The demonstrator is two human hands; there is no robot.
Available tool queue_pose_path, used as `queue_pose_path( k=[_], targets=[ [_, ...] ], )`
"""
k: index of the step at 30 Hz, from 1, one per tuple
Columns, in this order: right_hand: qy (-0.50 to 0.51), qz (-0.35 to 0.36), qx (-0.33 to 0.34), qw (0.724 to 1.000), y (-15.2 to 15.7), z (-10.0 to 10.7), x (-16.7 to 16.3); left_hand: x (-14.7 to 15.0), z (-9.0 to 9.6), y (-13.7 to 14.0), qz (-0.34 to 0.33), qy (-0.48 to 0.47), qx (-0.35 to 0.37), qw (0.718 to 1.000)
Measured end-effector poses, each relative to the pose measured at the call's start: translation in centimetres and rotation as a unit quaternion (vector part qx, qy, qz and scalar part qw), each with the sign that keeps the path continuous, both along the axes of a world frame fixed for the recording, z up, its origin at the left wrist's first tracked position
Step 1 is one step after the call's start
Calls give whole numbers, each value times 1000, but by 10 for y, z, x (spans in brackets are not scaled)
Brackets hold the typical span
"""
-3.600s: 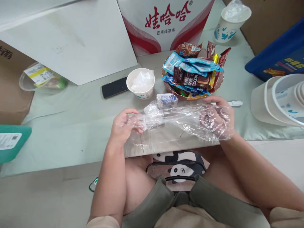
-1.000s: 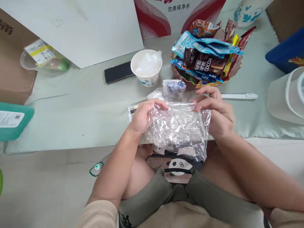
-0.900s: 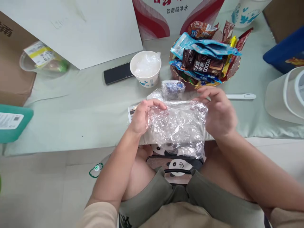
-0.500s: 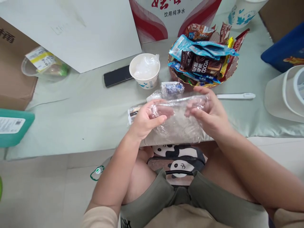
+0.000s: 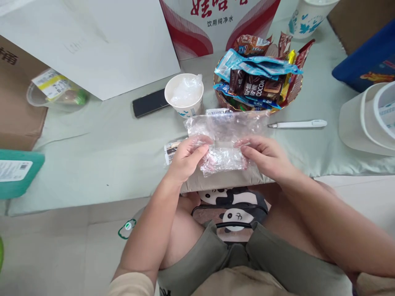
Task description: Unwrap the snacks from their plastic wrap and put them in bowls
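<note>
Head view: L hand (image 5: 189, 155) & R hand (image 5: 268, 155) both have a clear plastic bag (image 5: 226, 129) btwn them. L grip closed on its L side, R grip pinching its R side, thumbs on top. Bag is crinkled, no print I can make out, held over the front edge of the cloth-covered counter (image 5: 123, 164).

Small pkt (image 5: 170, 152) w/ barcode just beside L hand, partly hidden; text too small to read. White utility knife (image 5: 298, 124) lies beyond R hand, near the bag's R side.

Behind the bag: gold-rimmed bowl (image 5: 293, 92) of snack pkts; a dark brown snack pkt (image 5: 262, 86) reads "COCOA". L of bowl, paper cup (image 5: 194, 110) w/ clear plastic in it, next to a black phone (image 5: 149, 102).

Back: red/white carton (image 5: 216, 37), lg red brand chars start 娃哈, top cut off by frame; 饮用纯净水 legible below. White panel (image 5: 86, 45) to its L, faint handwriting, can't read. Brown carton (image 5: 18, 111) far L shows 桶.

Clear tub (image 5: 54, 92) has yellow/wht label & barcode; teal container (image 5: 37, 172) has white label w/ barcode, print too fine.
</note>
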State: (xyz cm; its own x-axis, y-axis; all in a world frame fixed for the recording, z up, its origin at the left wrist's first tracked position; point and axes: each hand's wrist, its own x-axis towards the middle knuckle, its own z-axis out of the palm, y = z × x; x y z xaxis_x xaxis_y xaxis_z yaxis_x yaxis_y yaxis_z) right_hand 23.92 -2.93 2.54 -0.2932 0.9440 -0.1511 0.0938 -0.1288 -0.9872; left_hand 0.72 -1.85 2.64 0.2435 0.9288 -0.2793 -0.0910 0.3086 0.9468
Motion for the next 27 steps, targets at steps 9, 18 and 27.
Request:
queue_pose_path(
  k=[9, 18, 27],
  targets=[
    [77, -17, 65, 995, 3, -2, 12, -4, 9, 8, 9, -33, 108, 994],
    [-70, -42, 216, 973, 2, -4, 17, -6, -2, -6, -117, 109, 189, 969],
    [-139, 104, 30, 984, 0, 7, 8, 12, 15, -23, 138, 331, 490, 794]
  ],
)
